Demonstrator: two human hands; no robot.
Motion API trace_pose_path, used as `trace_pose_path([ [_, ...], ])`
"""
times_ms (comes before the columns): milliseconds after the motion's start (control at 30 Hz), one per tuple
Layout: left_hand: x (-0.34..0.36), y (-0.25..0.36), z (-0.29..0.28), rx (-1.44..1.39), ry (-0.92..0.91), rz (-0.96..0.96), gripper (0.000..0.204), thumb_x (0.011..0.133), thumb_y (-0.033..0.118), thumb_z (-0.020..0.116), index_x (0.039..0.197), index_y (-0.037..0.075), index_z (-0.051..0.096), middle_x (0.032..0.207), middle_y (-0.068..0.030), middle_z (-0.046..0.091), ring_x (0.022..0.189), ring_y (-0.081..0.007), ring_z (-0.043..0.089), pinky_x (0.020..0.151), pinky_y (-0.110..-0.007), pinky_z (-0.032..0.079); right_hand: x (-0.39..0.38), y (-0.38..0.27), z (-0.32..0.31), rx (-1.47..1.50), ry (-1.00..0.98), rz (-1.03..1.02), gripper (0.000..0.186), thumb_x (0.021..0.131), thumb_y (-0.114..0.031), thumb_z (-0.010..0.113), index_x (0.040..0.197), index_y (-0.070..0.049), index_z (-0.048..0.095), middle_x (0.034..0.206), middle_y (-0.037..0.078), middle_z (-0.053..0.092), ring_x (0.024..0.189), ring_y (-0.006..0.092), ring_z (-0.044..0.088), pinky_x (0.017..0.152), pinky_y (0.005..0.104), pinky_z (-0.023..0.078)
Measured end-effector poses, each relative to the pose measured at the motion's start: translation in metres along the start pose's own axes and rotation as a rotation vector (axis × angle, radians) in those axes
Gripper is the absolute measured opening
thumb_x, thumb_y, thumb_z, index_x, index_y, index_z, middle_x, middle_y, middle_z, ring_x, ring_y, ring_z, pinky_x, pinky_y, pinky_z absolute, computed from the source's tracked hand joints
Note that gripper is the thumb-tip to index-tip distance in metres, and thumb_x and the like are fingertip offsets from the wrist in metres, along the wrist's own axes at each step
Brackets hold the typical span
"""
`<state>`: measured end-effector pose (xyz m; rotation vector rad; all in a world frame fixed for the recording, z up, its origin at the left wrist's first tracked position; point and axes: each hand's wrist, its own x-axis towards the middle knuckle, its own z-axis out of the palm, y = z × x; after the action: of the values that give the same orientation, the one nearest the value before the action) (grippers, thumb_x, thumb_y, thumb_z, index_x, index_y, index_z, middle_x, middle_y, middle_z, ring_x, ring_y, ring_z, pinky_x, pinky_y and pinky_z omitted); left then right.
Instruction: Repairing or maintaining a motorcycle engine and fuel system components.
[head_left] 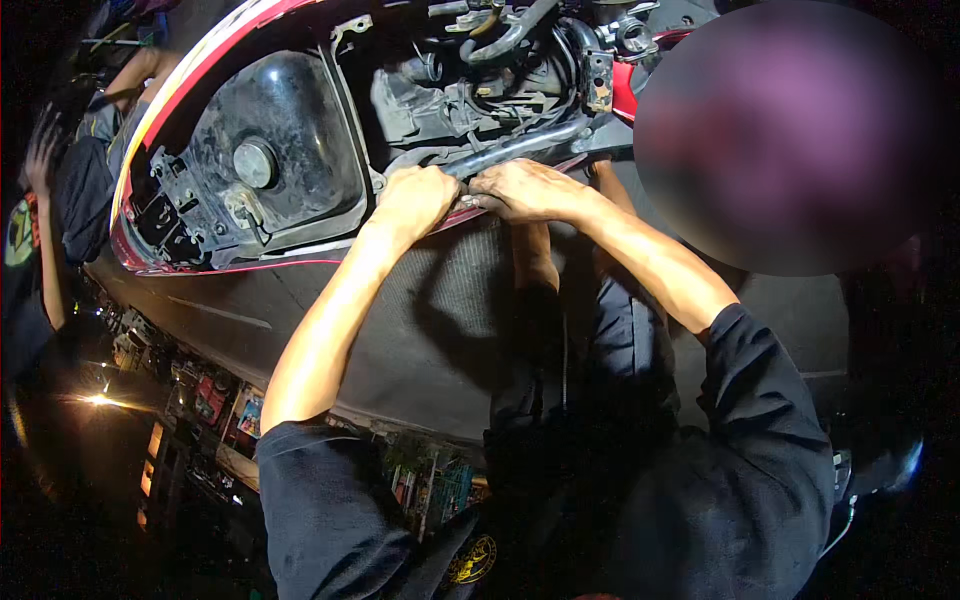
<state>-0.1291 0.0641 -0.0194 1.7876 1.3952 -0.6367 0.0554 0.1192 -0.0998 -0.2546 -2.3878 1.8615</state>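
A motor scooter body lies open in front of me, with a black fuel tank (pixel 290 115) and its round grey cap (pixel 255 164) uncovered on the left. My left hand (pixel 418 197) is closed, its fingers curled over the red side panel edge (pixel 462 216) along the scooter's near side. Close beside it on the right, my right hand (pixel 525 190) bends its fingers around the same edge, fingertips almost meeting the left hand. A dark frame tube (pixel 515 148) runs just beyond both hands. My palms hide what lies under them.
Hoses and cables crowd the engine bay (pixel 480 95) behind my hands. At right, a blurred round patch (pixel 790 135) covers part of the view. Another person's hand (pixel 42 150) shows at far left. Dark grey ground (pixel 390 320) lies below, and a bright lamp (pixel 98 400) glows lower left.
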Motion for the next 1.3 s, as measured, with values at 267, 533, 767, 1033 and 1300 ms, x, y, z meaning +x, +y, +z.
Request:
trace_pose_path([
  [267, -0.008, -0.003, -0.01, -0.183, 0.049, 0.115, 0.021, 0.085, 0.027, 0.056, 0.088, 0.009, 0.067, 0.071, -0.0178, 0.064, 0.069, -0.0341, 0.064, 0.064, -0.043, 0.05, -0.001, 0.005, 0.003, 0.168, 0.045, -0.018, 0.017, 0.08, -0.014, 0.06, 0.09, 0.0, 0.062, 0.084, 0.019, 0.063, 0.082, 0.0369, 0.061, 0.071, 0.0413, 0.049],
  [533, -0.005, 0.001, -0.019, -0.233, -0.034, 0.067, 0.023, 0.085, 0.03, 0.056, 0.09, 0.01, 0.065, 0.069, -0.0154, 0.064, 0.069, -0.0328, 0.065, 0.068, -0.044, 0.05, -0.008, 0.008, 0.005, 0.136, 0.04, 0.059, 0.021, 0.083, -0.014, 0.058, 0.097, 0.001, 0.062, 0.091, 0.017, 0.064, 0.085, 0.0353, 0.062, 0.075, 0.0393, 0.05],
  [767, -0.007, 0.001, -0.017, -0.216, -0.033, 0.02, 0.027, 0.083, 0.036, 0.059, 0.087, 0.011, 0.067, 0.068, -0.0151, 0.064, 0.067, -0.0319, 0.064, 0.066, -0.043, 0.05, -0.003, 0.017, 0.018, 0.066, 0.219, -0.182, 0.018, 0.081, -0.012, 0.059, 0.093, 0.001, 0.062, 0.088, 0.016, 0.064, 0.081, 0.0336, 0.062, 0.072, 0.0385, 0.051],
  [1033, -0.008, -0.001, -0.015, -0.291, -0.04, 0.007, 0.028, 0.08, 0.032, 0.061, 0.098, 0.011, 0.066, 0.071, -0.0163, 0.064, 0.068, -0.0322, 0.064, 0.065, -0.042, 0.05, -0.004, 0.021, 0.023, 0.111, 0.138, -0.155, 0.022, 0.083, -0.013, 0.058, 0.097, 0.004, 0.061, 0.091, 0.018, 0.064, 0.086, 0.0336, 0.063, 0.077, 0.0392, 0.051],
  [1300, -0.001, 0.005, -0.019, -0.438, -0.132, -0.138, 0.03, 0.077, 0.028, 0.063, 0.099, 0.009, 0.068, 0.074, -0.0161, 0.066, 0.072, -0.0316, 0.065, 0.068, -0.042, 0.05, -0.01, 0.012, 0.026, 0.275, 0.192, 0.049, 0.021, 0.084, -0.013, 0.057, 0.095, 0.005, 0.06, 0.089, 0.021, 0.064, 0.088, 0.0359, 0.061, 0.079, 0.0419, 0.048],
])
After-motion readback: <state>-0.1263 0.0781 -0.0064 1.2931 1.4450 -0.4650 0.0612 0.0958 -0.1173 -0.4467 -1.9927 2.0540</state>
